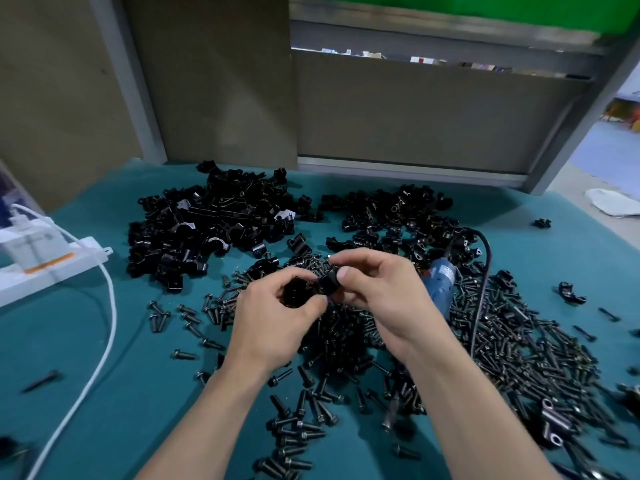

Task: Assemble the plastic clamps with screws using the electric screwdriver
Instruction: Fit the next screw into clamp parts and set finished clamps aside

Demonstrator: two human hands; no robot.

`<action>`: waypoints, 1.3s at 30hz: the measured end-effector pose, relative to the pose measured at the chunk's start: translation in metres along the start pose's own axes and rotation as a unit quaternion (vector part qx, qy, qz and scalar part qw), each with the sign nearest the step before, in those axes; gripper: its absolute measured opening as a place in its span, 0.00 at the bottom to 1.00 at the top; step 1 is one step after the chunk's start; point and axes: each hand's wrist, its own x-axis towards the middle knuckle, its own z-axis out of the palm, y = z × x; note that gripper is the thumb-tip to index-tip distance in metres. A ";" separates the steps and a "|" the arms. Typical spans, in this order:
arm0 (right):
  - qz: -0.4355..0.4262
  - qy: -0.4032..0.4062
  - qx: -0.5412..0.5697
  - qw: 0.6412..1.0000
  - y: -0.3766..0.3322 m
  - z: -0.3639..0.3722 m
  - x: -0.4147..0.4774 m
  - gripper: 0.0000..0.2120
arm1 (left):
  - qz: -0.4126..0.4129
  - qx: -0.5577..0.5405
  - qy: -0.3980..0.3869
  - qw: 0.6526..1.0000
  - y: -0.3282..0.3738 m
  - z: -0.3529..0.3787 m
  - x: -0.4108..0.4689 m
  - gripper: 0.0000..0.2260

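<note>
Loose black screws (294,431) lie scattered on the green table cover (138,393) right under the forearms, thickening into a heap beneath the hands. Above that heap the left hand (273,320) curls its fingers round one black clamp half (298,292), and the right hand (377,292) pinches a second half (327,284) between thumb and fingers. The two pieces meet between the hands. Whether a screw already sits in them is hidden. The electric screwdriver (441,282) (blue body, black cord) lies on the table just right of the right hand, with no hand on it. Behind are two big piles of clamp parts (207,223); I cannot tell finished ones from loose halves. My reading is that this clamp is at the fitting stage, the driving is not yet done, and most of the work seems left. A white cable (104,323) runs along the left.
</note>
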 end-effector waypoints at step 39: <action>0.091 -0.042 0.253 0.962 0.009 0.004 -0.026 0.17 | -0.078 -0.277 -0.036 0.957 0.010 -0.014 0.004 0.10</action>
